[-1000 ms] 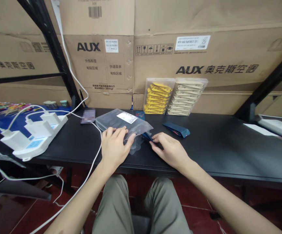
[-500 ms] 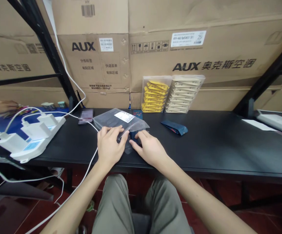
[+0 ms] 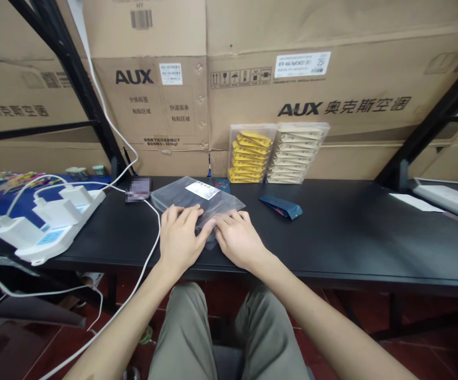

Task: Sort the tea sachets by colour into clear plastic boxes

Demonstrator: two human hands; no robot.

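A clear plastic bag (image 3: 173, 194) with a white printed label (image 3: 202, 190) lies on the black table, its near edge crumpled between my hands. My left hand (image 3: 181, 240) presses down on the bag's near left side, thumb against the edge and fingers curled over the plastic. Close beside it, my right hand (image 3: 240, 238) grips the right part of the same edge with bent fingers. The fingertips of my right hand are partly hidden. To the right lies a folded dark blue packet (image 3: 281, 206), apart from both hands.
Behind stand a clear box of yellow packets (image 3: 249, 155) and a clear box of cream packets (image 3: 297, 153), against large cardboard cartons (image 3: 332, 31). A white power strip (image 3: 60, 227) with chargers sits left; its white cable (image 3: 153, 248) runs beside my left hand.
My right hand has shifted from the bag's mouth, where dark blue showed under its fingers, to grip the plastic edge. Another person's hand at the far left is gone from view.
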